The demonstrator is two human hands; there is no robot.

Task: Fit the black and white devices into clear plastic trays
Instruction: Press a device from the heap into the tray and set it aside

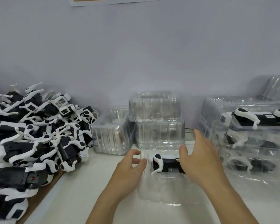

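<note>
Working over a clear plastic tray (pixel 160 191) on the white table (pixel 81 191), we see our left hand (pixel 129 168) pinching the tray's left wall between thumb and curled fingers. Our right hand (pixel 199 159) hovers over the tray's right side with fingers spread and relaxed, holding nothing. One black and white device (pixel 165 164) lies on its side inside this tray. Behind it stand empty trays (pixel 157 120), stacked. To the right, filled trays (pixel 252 139) are stacked with devices inside. At far left lies a heap of loose devices (pixel 32 131).
</note>
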